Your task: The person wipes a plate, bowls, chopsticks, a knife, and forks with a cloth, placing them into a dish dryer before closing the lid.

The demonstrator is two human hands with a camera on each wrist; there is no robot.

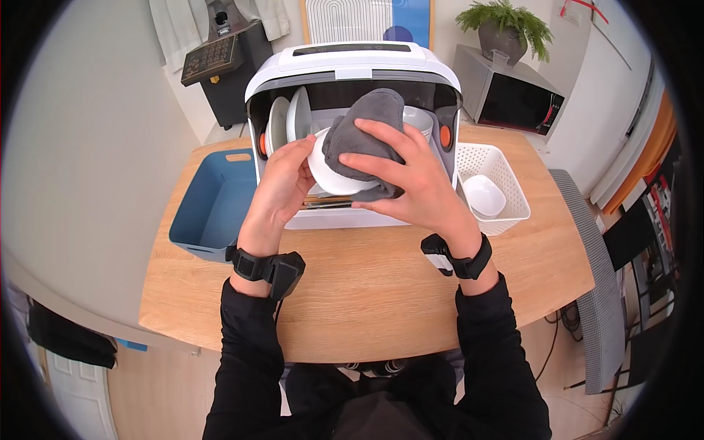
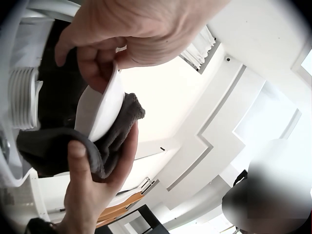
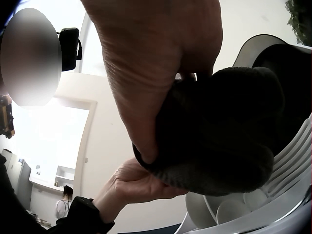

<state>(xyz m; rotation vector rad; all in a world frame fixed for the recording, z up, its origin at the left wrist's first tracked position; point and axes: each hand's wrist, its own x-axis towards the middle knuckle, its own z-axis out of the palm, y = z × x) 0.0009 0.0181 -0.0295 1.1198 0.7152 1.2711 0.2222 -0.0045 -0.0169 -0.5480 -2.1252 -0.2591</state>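
Note:
A small white bowl [image 1: 327,173] is up in front of the open dish machine [image 1: 352,57], between both hands. My left hand [image 1: 282,182] pinches its rim on the left side, thumb and fingers meeting at the edge in the left wrist view. With my right hand [image 1: 424,183] I hold a dark grey cloth [image 1: 375,117] against the bowl, fingers spread over the fabric. The thumb of that hand presses the cloth from the near side. Bunched fabric hides the bowl's right part. White plates [image 1: 299,114] stand in the machine's left side, and stacked white bowls [image 1: 418,121] sit at its right.
On the wooden table [image 1: 352,293], a blue bin [image 1: 209,202] stands left of the machine. A white perforated basket [image 1: 513,183] at the right holds a white bowl [image 1: 484,195]. Behind it are a microwave [image 1: 513,95] and a potted fern [image 1: 506,33].

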